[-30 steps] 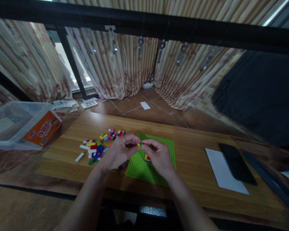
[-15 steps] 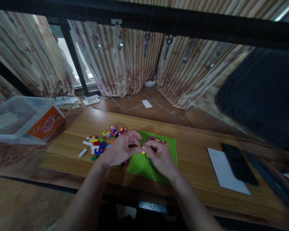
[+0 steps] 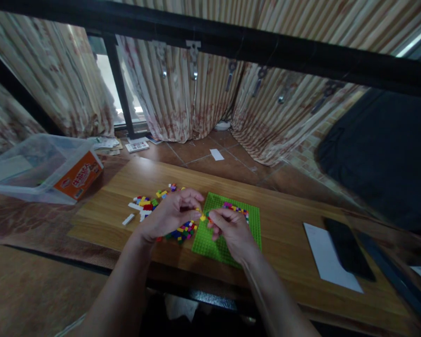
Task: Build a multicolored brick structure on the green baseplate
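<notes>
Over the left edge of a green studded baseplate (image 3: 215,250), my two hands nearly meet. My left hand (image 3: 173,210) is closed in a pinch, with small yellow bricks (image 3: 202,217) at its fingertips. My right hand (image 3: 233,229) pinches too; a bit of green and orange shows at its fingertips, probably small bricks, partly hidden by the fingers. A row of multicoloured bricks (image 3: 228,205) sits on the far part of the baseplate, partly covered by my right hand. Loose building bricks (image 3: 147,207) lie in a pile left of the plate, some behind my left hand.
The wooden table (image 3: 115,182) carries a white sheet (image 3: 330,262) with a black phone-like slab (image 3: 349,250) overlapping it at the right. A clear plastic bin (image 3: 45,187) with an orange label stands at the left. Striped curtains (image 3: 175,103) hang beyond the table.
The camera view has shifted slightly. My hands have drawn a little apart at the fingertips, and the yellow bricks now show more on the left hand's side.
</notes>
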{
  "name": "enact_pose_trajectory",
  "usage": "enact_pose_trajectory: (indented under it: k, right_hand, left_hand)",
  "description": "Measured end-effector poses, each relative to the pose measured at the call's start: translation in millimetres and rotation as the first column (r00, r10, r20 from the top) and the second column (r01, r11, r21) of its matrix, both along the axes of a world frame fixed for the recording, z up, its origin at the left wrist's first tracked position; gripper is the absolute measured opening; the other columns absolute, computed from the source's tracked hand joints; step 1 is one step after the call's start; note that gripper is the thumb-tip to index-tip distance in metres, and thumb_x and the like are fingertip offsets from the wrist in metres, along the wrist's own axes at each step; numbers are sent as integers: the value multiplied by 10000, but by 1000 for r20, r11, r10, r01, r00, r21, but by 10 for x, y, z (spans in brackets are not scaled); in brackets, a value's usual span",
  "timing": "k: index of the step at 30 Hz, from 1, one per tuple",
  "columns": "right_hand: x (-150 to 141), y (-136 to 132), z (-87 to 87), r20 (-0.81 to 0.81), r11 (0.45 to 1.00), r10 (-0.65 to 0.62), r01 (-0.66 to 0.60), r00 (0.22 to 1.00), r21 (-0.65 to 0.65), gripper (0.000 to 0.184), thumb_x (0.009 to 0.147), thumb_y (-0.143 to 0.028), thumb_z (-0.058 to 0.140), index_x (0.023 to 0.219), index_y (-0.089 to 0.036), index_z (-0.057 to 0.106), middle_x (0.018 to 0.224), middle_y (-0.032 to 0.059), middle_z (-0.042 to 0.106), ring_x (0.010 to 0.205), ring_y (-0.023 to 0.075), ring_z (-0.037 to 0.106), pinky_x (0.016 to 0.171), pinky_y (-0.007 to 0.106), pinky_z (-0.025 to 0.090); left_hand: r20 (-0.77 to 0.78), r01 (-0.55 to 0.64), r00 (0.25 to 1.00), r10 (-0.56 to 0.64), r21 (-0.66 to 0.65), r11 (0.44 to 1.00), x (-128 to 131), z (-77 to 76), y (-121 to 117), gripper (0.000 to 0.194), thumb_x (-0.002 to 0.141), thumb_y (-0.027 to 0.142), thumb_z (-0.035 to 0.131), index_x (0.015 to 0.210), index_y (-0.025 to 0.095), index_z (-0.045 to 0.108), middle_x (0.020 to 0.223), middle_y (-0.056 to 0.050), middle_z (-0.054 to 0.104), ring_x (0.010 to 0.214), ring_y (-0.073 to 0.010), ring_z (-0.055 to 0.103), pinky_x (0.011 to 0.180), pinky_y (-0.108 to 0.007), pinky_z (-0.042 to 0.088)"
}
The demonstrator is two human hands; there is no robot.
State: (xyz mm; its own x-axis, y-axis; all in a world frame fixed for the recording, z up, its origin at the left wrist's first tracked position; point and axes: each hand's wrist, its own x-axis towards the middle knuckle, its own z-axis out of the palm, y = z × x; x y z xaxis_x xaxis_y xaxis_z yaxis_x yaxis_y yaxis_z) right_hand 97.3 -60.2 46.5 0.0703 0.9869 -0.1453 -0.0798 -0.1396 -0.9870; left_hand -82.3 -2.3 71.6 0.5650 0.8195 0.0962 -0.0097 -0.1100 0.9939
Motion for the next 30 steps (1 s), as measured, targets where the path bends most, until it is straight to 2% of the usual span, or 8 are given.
enact_pose_trajectory:
  k: [3,5,9,12,15,20,26,30]
  right_hand:
    - [-67,49,-61,346,989,-83,34,934,146,241,835,-412,631,724,-208,692,600,-1,638,515,145,565,517,270,473]
    - [-162,114,-91,605,967,-111,-56,789,250,185,883,-294,596,750,-215,699,694,27,688,649,171,626,644,288,488]
    - [-398,266,-148,871,963,-66,-197,486,183,179,908,-157,571,787,-192,698,855,87,730,788,197,657,730,287,462]
    - [-483,320,-209,921,980,-25,-171,388,98,145,903,-118,571,891,-164,708,913,118,733,796,210,671,706,288,457]
    - [-467,303,-246,912,977,-18,-186,409,102,150,885,-107,589,941,-167,714,958,115,736,843,219,686,756,296,471]
    - [-406,219,-140,825,963,-14,-215,565,164,218,883,-101,568,1004,-178,733,994,95,756,925,235,703,847,320,487]
    - [-177,145,70,627,948,-230,25,745,318,212,917,-235,554,1035,-201,727,957,70,765,831,208,708,778,320,519]
    - [64,143,119,498,937,-193,8,845,350,230,899,-341,590,1042,-231,734,954,46,767,837,197,703,782,320,526]
  left_hand:
    - [51,-244,969,241,50,969,-139,-33,106,322,764,374,760,958,141,653,808,-29,702,705,-131,638,663,-236,511]
    - [73,-346,937,342,55,937,-225,-66,166,318,744,396,778,904,140,677,826,-37,722,719,-140,646,687,-246,519]
    - [18,-344,939,343,39,938,-282,-121,207,312,720,411,793,836,139,693,788,-36,730,708,-144,642,676,-246,512]
    - [-32,-342,939,343,43,939,-231,-130,199,305,730,414,775,824,135,694,784,-43,728,704,-148,636,648,-242,499]
    - [-66,-337,938,340,58,940,-163,-127,201,287,731,398,765,822,137,691,769,-45,725,699,-158,641,629,-244,492]
    - [-84,-310,945,315,68,948,-100,-119,208,219,741,350,734,809,148,685,740,-26,711,684,-155,642,648,-249,495]
    - [24,-298,954,298,7,955,51,-145,174,162,729,275,739,815,148,686,780,-25,714,732,-152,655,721,-268,526]
    - [85,-259,963,256,23,966,346,-189,92,157,757,277,729,829,147,682,767,-27,705,710,-142,643,695,-259,522]
